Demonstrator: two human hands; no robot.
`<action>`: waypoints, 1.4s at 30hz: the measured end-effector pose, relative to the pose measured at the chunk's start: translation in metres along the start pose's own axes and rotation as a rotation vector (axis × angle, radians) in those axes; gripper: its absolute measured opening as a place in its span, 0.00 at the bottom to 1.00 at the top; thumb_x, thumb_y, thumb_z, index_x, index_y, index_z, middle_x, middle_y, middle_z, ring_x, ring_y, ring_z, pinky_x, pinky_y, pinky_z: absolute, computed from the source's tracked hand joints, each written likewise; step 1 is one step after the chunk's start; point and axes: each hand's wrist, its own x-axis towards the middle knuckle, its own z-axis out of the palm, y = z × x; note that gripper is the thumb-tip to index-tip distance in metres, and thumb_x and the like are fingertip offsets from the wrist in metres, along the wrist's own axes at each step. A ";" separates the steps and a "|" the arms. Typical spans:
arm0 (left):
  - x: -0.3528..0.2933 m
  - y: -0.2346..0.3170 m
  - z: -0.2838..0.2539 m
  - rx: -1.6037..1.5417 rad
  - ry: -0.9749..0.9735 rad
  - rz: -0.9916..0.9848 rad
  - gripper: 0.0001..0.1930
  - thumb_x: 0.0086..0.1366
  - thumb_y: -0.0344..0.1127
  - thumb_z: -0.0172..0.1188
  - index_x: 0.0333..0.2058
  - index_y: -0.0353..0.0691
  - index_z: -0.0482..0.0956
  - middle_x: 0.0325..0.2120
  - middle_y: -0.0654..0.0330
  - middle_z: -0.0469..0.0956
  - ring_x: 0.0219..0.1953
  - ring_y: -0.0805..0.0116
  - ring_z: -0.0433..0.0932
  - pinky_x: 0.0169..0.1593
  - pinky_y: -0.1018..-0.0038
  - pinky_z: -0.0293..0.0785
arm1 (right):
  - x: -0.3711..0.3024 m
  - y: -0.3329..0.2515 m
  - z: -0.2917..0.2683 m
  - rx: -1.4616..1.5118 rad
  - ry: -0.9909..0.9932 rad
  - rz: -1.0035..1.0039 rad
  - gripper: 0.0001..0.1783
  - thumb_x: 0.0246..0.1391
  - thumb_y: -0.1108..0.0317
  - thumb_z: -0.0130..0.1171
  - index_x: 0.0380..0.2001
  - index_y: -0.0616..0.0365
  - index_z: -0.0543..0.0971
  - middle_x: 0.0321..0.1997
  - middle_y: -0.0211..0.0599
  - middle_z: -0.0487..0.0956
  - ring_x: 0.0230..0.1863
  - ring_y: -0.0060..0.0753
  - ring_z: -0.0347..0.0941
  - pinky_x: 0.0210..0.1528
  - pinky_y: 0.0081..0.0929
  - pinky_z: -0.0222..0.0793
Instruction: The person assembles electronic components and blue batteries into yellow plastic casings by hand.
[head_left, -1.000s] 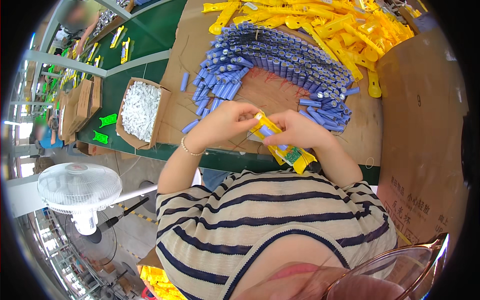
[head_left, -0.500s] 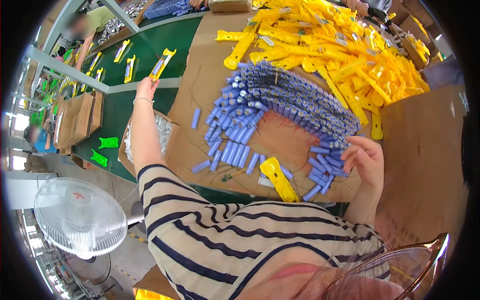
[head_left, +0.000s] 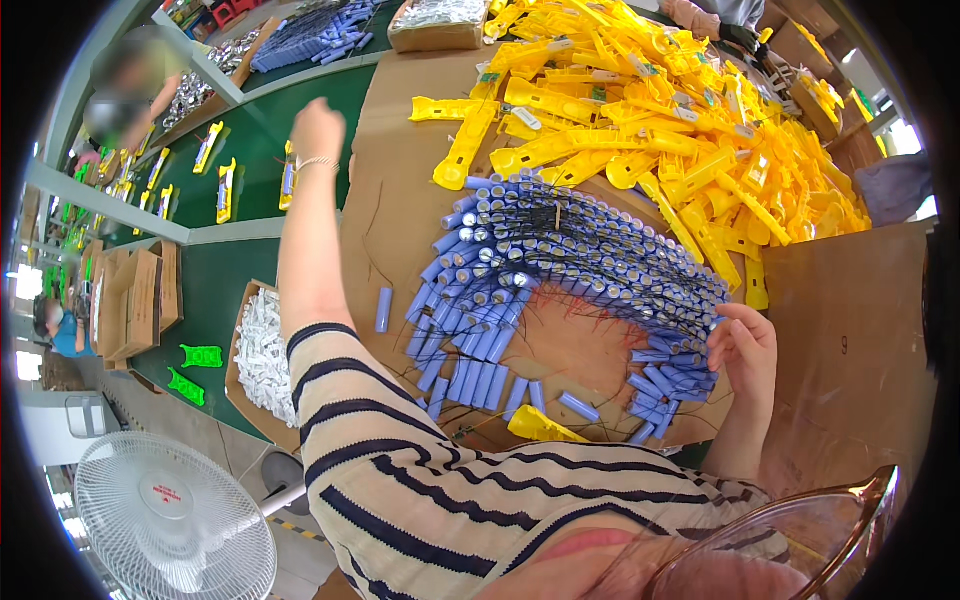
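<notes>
Over the green conveyor belt (head_left: 255, 130), my left hand (head_left: 320, 130) is raised with its fingers turned out of sight. Close beside its wrist lies a yellow plastic shell (head_left: 290, 178) with a blue cell in it. My right hand (head_left: 745, 345) is at the right edge of a large bank of blue cylindrical battery cells (head_left: 600, 240) with thin black and red wires. Its fingers are loosely curled and apart, close to the cell ends. Low in the middle, an empty-looking yellow shell (head_left: 540, 425) is partly hidden by my striped top.
Yellow shells form a big heap (head_left: 680, 110) at the back right. A box of white parts (head_left: 265, 360) stands left of my forearm, near two green brackets (head_left: 202, 356). A fan (head_left: 175, 520), a metal rail (head_left: 110, 205) and a tall cardboard wall (head_left: 840, 330) flank me.
The filled yellow shell that my left hand held now lies on the belt, and that hand is off it. My right hand stays by the cells. The whole view has shifted.
</notes>
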 end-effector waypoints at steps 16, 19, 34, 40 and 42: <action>0.018 0.210 0.168 -0.326 -0.811 -0.014 0.22 0.58 0.43 0.55 0.41 0.25 0.74 0.45 0.40 0.74 0.47 0.47 0.75 0.49 0.62 0.70 | -0.017 0.010 -0.024 0.020 0.035 0.028 0.14 0.55 0.72 0.49 0.42 0.68 0.75 0.25 0.46 0.78 0.20 0.30 0.75 0.22 0.22 0.72; 0.015 0.221 0.168 -0.807 -0.729 -0.326 0.20 0.57 0.37 0.54 0.43 0.25 0.73 0.40 0.49 0.77 0.40 0.60 0.78 0.42 0.67 0.73 | -0.010 0.012 -0.014 0.000 0.034 0.036 0.13 0.55 0.73 0.49 0.43 0.68 0.75 0.26 0.45 0.78 0.21 0.30 0.75 0.23 0.23 0.73; 0.020 0.179 0.026 -1.481 -0.828 -0.439 0.13 0.63 0.40 0.48 0.43 0.40 0.71 0.32 0.54 0.76 0.34 0.63 0.76 0.37 0.67 0.75 | -0.013 0.021 -0.015 -0.065 -0.006 0.000 0.12 0.55 0.75 0.51 0.42 0.65 0.75 0.27 0.42 0.79 0.23 0.25 0.74 0.26 0.19 0.71; -0.060 0.203 -0.118 -1.685 -0.808 0.125 0.22 0.69 0.46 0.41 0.57 0.41 0.58 0.42 0.51 0.73 0.40 0.65 0.74 0.45 0.68 0.72 | -0.002 -0.008 0.021 -0.060 -0.159 -0.101 0.16 0.53 0.75 0.55 0.46 0.66 0.73 0.36 0.41 0.79 0.33 0.25 0.76 0.32 0.19 0.72; -0.096 0.208 -0.155 -1.701 -0.739 0.281 0.23 0.69 0.43 0.41 0.59 0.40 0.54 0.45 0.50 0.70 0.43 0.63 0.73 0.46 0.66 0.72 | 0.004 -0.011 0.053 -0.192 -0.173 -0.312 0.24 0.49 0.76 0.57 0.52 0.63 0.71 0.48 0.46 0.76 0.48 0.33 0.73 0.49 0.27 0.69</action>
